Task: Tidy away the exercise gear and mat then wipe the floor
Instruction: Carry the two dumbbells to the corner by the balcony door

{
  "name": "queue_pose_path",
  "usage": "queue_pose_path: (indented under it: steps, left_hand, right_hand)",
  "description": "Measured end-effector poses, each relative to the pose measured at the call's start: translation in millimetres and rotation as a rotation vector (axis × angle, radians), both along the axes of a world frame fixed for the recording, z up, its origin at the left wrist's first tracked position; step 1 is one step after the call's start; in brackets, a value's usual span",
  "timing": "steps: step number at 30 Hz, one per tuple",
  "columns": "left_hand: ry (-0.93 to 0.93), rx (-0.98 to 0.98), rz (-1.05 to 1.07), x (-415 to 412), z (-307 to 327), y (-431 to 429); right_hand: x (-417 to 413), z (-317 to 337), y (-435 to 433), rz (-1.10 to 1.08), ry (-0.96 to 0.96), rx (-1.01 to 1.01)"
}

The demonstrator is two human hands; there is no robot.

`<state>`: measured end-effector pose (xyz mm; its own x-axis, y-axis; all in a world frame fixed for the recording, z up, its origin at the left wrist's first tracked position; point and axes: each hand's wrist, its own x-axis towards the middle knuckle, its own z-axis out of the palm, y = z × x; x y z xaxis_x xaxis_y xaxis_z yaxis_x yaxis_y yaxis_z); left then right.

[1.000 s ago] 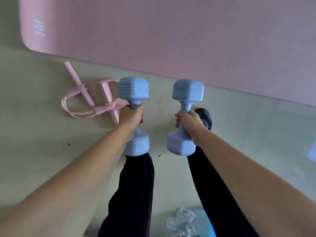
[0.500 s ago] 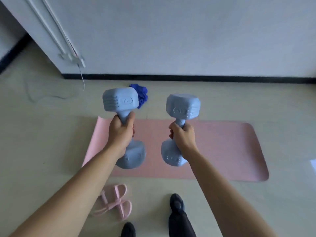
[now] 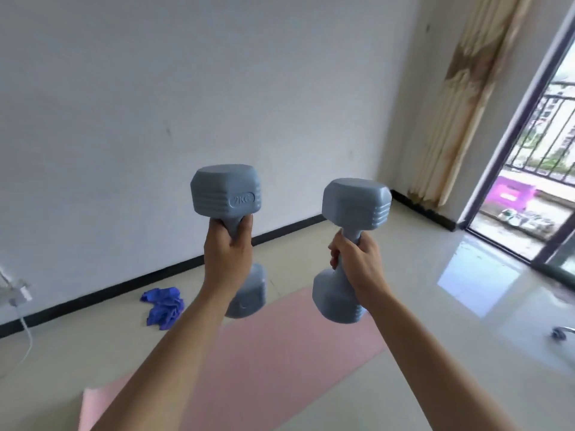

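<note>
My left hand (image 3: 228,253) grips the handle of a grey-blue dumbbell (image 3: 226,191) marked 2KG, held upright in front of me. My right hand (image 3: 357,259) grips a second grey-blue dumbbell (image 3: 356,204), tilted slightly to the left. Both are held in the air above the pink exercise mat (image 3: 267,356), which lies flat on the pale tiled floor beneath my forearms. A crumpled blue cloth (image 3: 163,306) lies on the floor near the wall, left of the mat.
A white wall with a black skirting board (image 3: 124,284) runs behind. A beige curtain (image 3: 463,98) hangs at the right beside a glass balcony door (image 3: 529,169). A white cable (image 3: 21,309) hangs at the far left. A chair castor (image 3: 560,334) shows at the right edge.
My view has risen from the floor to the wall and balcony door. Both dumbbells stay gripped and are now higher. The pink resistance band and my feet have left view.
</note>
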<state>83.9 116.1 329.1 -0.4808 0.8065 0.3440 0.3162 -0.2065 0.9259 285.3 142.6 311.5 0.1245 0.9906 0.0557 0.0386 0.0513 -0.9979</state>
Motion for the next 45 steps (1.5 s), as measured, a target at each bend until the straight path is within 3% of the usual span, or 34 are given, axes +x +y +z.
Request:
queue_pose_path:
  steps: [13, 21, 31, 45]
  left_hand:
    - [-0.036, 0.081, -0.431, 310.7, 14.8, 117.7]
    - [-0.014, 0.035, -0.482, 454.4, 2.2, 213.0]
    - [-0.048, -0.006, -0.494, 565.7, -46.6, 437.1]
    - [-0.032, -0.078, -0.56, 763.0, -57.2, 762.1]
  right_hand:
    - [310.8, 12.3, 50.3, -0.379, -0.075, 0.055]
    - [456.4, 5.7, 134.9, -0.442, -0.066, -0.004]
    - [549.0, -30.4, 350.3, -0.408, -0.047, -0.069]
    - [742.7, -39.9, 666.6, -0.439, -0.004, -0.141]
